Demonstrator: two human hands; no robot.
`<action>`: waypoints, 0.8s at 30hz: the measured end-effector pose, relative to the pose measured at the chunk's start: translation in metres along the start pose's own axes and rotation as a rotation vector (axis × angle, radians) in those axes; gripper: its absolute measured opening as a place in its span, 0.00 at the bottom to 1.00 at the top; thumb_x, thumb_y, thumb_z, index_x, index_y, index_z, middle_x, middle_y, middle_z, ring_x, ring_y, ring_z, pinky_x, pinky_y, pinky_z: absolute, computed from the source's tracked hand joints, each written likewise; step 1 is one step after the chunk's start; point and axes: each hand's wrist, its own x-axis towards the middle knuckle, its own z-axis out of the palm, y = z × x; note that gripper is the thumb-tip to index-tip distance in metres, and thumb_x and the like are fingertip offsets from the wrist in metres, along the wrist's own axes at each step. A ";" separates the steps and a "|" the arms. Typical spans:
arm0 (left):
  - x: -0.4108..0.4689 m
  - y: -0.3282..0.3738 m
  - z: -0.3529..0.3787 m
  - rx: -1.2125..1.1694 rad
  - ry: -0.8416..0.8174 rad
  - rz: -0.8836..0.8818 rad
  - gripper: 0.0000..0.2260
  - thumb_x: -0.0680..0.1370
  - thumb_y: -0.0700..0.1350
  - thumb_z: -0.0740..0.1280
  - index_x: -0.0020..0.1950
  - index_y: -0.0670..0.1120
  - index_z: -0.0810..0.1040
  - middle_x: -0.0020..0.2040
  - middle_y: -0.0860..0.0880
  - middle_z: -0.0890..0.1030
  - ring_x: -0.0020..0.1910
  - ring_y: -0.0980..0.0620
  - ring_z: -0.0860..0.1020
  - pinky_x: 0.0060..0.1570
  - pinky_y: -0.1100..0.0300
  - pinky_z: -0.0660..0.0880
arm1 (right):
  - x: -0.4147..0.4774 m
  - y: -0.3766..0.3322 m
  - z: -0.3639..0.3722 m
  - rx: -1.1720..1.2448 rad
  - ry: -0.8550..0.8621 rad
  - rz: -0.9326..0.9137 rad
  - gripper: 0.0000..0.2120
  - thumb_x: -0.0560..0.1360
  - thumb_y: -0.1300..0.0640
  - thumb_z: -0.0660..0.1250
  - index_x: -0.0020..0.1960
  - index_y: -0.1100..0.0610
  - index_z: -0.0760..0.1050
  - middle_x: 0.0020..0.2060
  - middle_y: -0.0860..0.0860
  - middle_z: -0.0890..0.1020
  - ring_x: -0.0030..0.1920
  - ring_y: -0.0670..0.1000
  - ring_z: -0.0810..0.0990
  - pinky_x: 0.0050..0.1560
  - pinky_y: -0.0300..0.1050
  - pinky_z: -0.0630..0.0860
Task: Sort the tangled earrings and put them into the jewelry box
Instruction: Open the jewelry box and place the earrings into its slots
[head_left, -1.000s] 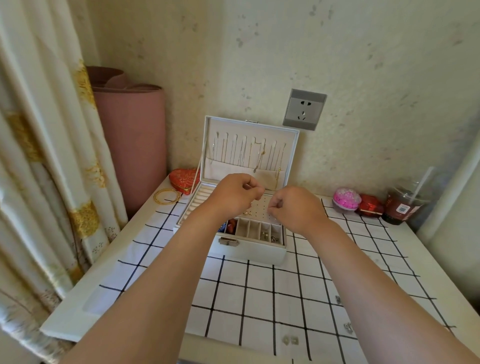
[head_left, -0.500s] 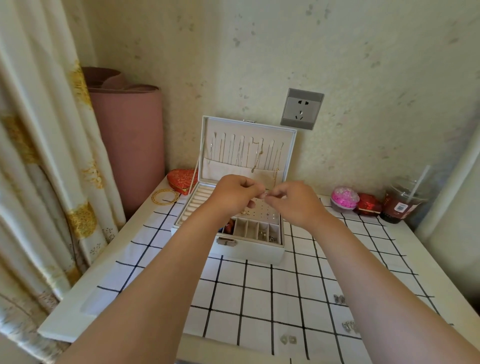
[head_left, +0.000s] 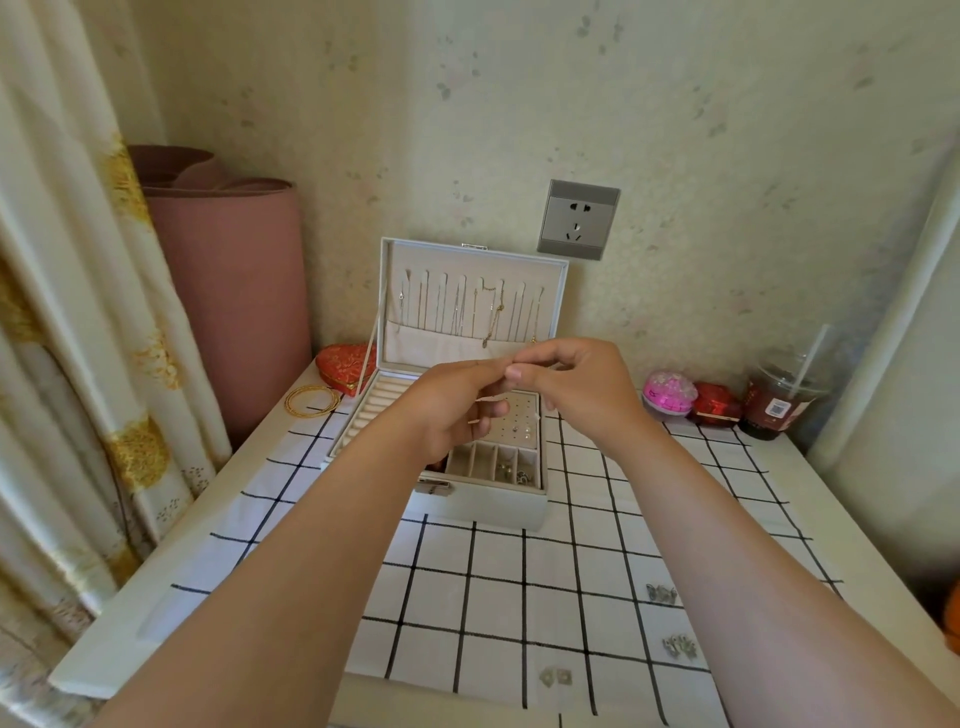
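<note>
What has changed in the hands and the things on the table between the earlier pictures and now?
The left hand and right hand moved toward each other above the open jewelry box; their fingertips, apart before, now meet in a pinch, presumably on an earring too small to see. The box and the earring pairs on the cloth stayed put.

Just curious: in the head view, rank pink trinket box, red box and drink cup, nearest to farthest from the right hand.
1. pink trinket box, just right of the right hand.
2. red box, beside the pink one.
3. drink cup, far right.
</note>
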 end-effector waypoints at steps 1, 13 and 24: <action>0.000 0.001 0.000 0.005 -0.007 -0.002 0.11 0.78 0.51 0.69 0.56 0.48 0.83 0.41 0.53 0.82 0.35 0.56 0.77 0.32 0.63 0.71 | 0.000 0.001 0.000 -0.002 0.002 -0.004 0.04 0.71 0.58 0.78 0.43 0.50 0.86 0.36 0.45 0.86 0.29 0.37 0.77 0.32 0.32 0.74; 0.007 -0.027 -0.017 1.396 0.166 0.487 0.11 0.77 0.49 0.64 0.57 0.57 0.81 0.55 0.53 0.80 0.61 0.51 0.70 0.60 0.53 0.69 | -0.008 0.028 0.008 -0.787 -0.210 -0.029 0.04 0.72 0.52 0.74 0.40 0.44 0.83 0.38 0.39 0.76 0.43 0.44 0.77 0.38 0.41 0.67; 0.008 -0.029 -0.014 1.469 0.118 0.503 0.11 0.76 0.53 0.64 0.56 0.57 0.82 0.56 0.53 0.79 0.60 0.49 0.69 0.59 0.53 0.64 | -0.006 0.024 0.010 -0.919 -0.279 -0.104 0.07 0.73 0.55 0.71 0.38 0.48 0.84 0.38 0.45 0.81 0.40 0.48 0.80 0.33 0.36 0.66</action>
